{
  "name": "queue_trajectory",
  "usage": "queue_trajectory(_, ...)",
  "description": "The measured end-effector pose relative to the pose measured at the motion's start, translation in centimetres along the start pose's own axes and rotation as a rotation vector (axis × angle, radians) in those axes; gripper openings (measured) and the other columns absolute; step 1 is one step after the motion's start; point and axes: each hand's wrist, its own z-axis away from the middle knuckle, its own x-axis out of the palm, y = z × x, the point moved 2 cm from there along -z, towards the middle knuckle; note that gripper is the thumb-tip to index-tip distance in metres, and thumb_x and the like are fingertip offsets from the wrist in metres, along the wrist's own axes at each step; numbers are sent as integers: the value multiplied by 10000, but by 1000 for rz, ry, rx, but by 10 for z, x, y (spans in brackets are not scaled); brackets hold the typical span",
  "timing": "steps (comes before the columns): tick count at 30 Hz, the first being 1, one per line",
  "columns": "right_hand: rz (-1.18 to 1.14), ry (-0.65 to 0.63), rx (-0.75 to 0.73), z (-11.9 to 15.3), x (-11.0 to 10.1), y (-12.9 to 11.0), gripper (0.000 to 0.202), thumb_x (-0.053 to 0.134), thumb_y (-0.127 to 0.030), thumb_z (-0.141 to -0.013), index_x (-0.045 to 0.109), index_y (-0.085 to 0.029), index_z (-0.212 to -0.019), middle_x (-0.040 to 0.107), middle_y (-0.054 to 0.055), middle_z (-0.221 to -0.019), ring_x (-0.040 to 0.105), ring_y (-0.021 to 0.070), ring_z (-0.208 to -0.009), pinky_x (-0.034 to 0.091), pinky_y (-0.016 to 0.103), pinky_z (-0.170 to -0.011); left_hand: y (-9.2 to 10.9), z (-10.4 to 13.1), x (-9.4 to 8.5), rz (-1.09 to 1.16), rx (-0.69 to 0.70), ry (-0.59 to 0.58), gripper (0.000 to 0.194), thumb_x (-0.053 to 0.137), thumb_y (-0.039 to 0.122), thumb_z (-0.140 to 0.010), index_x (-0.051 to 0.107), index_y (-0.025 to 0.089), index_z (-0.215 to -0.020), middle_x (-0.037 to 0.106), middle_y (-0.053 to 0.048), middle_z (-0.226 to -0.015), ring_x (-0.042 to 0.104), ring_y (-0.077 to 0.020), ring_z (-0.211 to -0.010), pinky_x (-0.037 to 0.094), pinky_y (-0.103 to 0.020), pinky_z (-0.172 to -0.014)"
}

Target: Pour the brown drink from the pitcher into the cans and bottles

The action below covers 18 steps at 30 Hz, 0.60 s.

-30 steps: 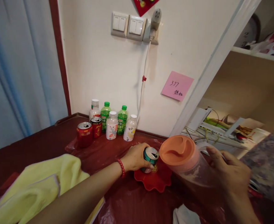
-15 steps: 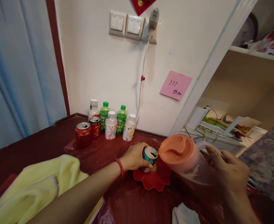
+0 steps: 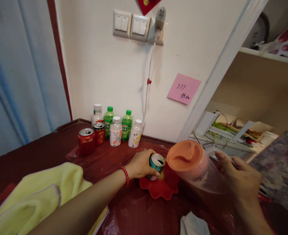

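Note:
My left hand [image 3: 142, 164], with a red bead bracelet at the wrist, wraps round an opened drink can [image 3: 156, 166] with teal and dark bands. That can stands over a red scalloped dish [image 3: 167, 187]. By its handle, my right hand [image 3: 239, 178] grips a clear pitcher [image 3: 205, 181] with an orange lid. The pitcher is tilted left, its spout right at the can's opening, and a thin stream seems to run between them. How full the can is cannot be seen.
Red cans [image 3: 87, 142], white-capped bottles [image 3: 115, 132] and green bottles [image 3: 127, 125] stand along the wall. A yellow towel [image 3: 50, 186] lies at left, a pale cloth [image 3: 194, 225] in front. Another can [image 3: 263, 192] sits behind my right hand. A white cord [image 3: 147, 98] hangs from the socket.
The view has shifted very slightly. Both hands, the can and the tilted pitcher keep the same positions relative to each other.

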Motion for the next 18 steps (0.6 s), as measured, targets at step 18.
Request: queue_trajectory(18,-9,30,12,5,-2,-12,690,689,-875,-776,543,-224,-599,405,-26,-589,370,164,-641,274,308,-569,-1,0,-1,12,5,1,732,1033,365,-590,699,208,-1222,754,-93,-1232,691,-350,-1140,532,-444,-980)
